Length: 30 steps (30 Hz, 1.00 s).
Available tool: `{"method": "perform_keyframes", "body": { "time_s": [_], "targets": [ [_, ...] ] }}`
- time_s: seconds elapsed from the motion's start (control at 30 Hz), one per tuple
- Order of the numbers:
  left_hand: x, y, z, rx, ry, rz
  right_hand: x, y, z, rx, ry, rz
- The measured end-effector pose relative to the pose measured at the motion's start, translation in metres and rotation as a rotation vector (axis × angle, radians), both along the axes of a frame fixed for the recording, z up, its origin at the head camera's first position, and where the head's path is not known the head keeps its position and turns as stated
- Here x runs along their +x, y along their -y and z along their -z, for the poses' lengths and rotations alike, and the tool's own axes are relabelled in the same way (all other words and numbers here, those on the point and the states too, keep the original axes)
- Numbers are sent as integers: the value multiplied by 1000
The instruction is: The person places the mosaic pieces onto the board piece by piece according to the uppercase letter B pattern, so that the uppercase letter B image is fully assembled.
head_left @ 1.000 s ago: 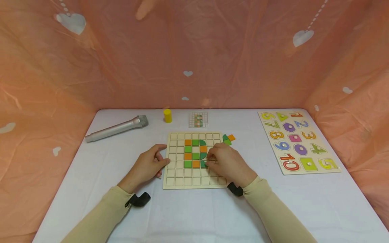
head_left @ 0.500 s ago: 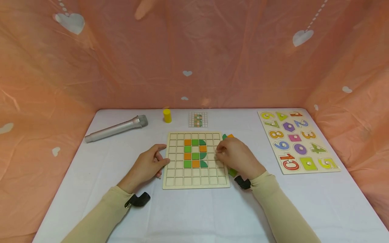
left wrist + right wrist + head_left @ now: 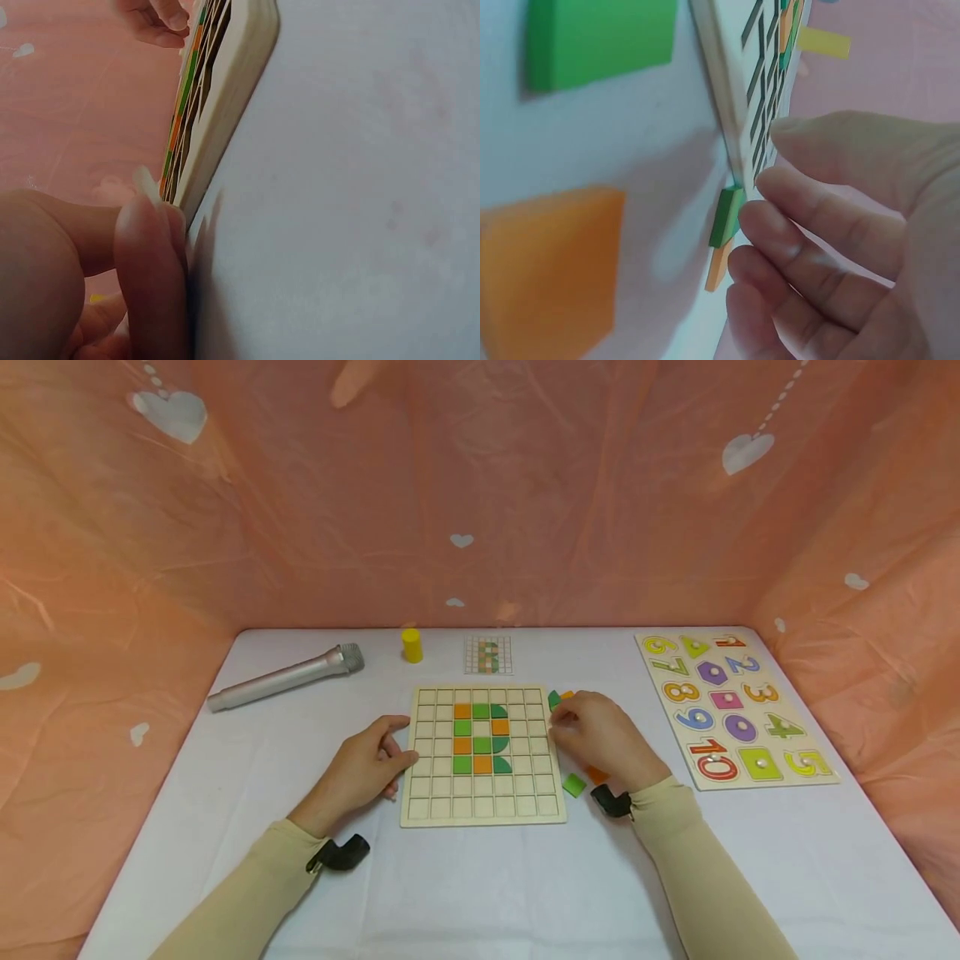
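The wooden grid board (image 3: 483, 810) lies mid-table with green and orange tiles (image 3: 482, 746) set in its cells. At its left edge, my left hand (image 3: 360, 764) touches the rim with thumb and index finger; the left wrist view shows the thumb (image 3: 146, 255) against the board's corner. Over the right edge hovers my right hand (image 3: 606, 735), thumb and fingers apart, holding nothing in the right wrist view. Near it lie a loose green square (image 3: 574, 785) and an orange square (image 3: 551, 277). Beyond the fingertips are a green piece (image 3: 726, 217) and another orange tile (image 3: 718, 266).
A small pattern card (image 3: 488, 656) lies behind the board, with a yellow cylinder (image 3: 412, 646) to its left. A silver microphone (image 3: 285, 678) lies at the back left. On the right is a number-and-shape puzzle board (image 3: 723, 714). Orange curtains (image 3: 480, 485) surround the table.
My right hand has moved rightward off the tiles to the board's right edge, uncovering the lower-right dark green tile and the loose squares beside the board. The left hand stays at the left edge.
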<state>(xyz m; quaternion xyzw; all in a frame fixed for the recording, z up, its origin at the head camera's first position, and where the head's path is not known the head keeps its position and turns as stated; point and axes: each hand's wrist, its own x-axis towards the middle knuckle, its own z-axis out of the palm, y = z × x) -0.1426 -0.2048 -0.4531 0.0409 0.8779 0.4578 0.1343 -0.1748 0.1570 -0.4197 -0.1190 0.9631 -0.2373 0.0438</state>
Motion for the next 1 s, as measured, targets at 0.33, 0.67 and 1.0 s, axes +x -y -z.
{"method": "perform_keyframes", "body": {
  "time_s": [0.33, 0.67, 1.0],
  "targets": [
    [-1, 1, -1, -4, -7, 4, -1, -7, -2, -13, 59, 72],
    [-1, 0, 0, 13, 8, 2, -5, -23, -2, -17, 52, 130],
    [0, 0, 1, 19, 15, -7, -30, -35, 2, 32, 40, 71]
  ]
}}
